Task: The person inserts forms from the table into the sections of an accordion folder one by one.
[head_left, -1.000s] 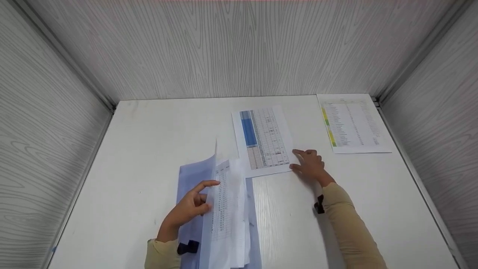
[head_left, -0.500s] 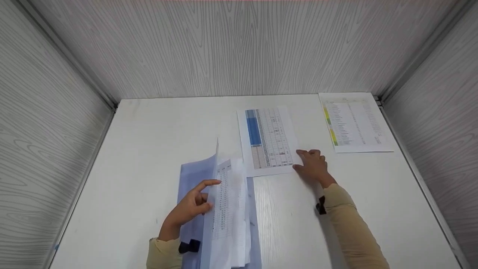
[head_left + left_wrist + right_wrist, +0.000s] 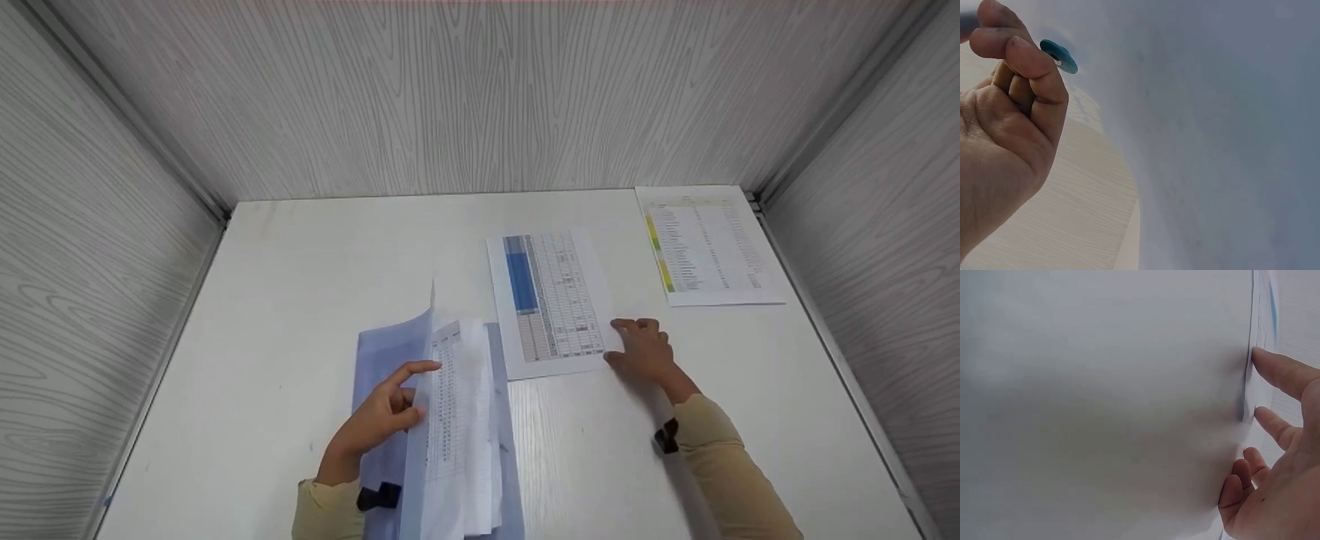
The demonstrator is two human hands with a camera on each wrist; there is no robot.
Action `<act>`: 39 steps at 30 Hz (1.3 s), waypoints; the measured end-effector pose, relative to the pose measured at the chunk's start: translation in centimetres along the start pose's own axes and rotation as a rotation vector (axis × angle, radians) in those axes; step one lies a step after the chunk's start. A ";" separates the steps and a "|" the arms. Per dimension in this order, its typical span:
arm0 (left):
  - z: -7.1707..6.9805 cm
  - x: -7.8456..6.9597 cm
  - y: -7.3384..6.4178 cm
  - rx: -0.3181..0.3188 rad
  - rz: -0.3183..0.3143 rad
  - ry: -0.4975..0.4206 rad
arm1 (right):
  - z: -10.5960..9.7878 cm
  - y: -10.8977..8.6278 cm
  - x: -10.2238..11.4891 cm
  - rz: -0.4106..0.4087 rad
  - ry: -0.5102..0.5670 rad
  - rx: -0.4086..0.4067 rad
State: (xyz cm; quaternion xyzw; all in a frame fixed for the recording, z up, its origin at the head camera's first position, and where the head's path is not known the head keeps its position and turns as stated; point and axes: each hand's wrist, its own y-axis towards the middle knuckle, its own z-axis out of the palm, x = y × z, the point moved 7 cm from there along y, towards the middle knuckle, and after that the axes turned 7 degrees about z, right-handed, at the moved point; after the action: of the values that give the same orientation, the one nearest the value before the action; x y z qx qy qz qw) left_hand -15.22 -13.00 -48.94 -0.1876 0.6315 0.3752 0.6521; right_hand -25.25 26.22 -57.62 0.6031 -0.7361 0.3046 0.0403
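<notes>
A translucent blue plastic folder (image 3: 390,352) lies front centre with one flap standing up. Printed sheets (image 3: 476,420) fill it. My left hand (image 3: 379,412) holds that flap near its edge, index finger and thumb apart; in the left wrist view a teal round fastener (image 3: 1060,56) is beside the fingers. My right hand (image 3: 641,352) pinches the right edge of a printed paper (image 3: 555,300) with a blue-headed table. In the right wrist view the fingertips (image 3: 1261,357) meet the paper's edge, where layers show. The paper's lower left corner reaches the folder's right side.
Another white printed sheet (image 3: 716,247) with a yellow and green strip lies at the table's back right. A wood-grain back panel (image 3: 480,97) and side panels border the white table (image 3: 225,375). Black straps (image 3: 379,495) sit at the wrists.
My right hand has drawn the blue-headed paper to the right and slightly nearer, uncovering more of the folder's right edge. The left hand and the standing flap stay put.
</notes>
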 end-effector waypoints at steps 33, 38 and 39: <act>-0.2 -0.7 0.3 -0.014 -0.016 0.092 | -0.9 -2.2 -0.7 -0.010 0.123 0.003; -0.4 -0.6 0.1 -0.026 -0.046 0.096 | -1.4 -0.9 0.1 -0.016 0.056 -0.033; -0.4 -0.6 0.1 -0.027 -0.050 0.092 | -1.4 -0.6 0.2 -0.006 0.046 -0.031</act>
State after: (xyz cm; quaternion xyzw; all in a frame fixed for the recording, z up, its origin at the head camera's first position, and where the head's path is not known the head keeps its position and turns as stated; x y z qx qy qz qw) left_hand -15.48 -13.36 -48.39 -0.2291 0.6508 0.3583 0.6289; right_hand -25.18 26.69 -56.11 0.5976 -0.7376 0.3070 0.0675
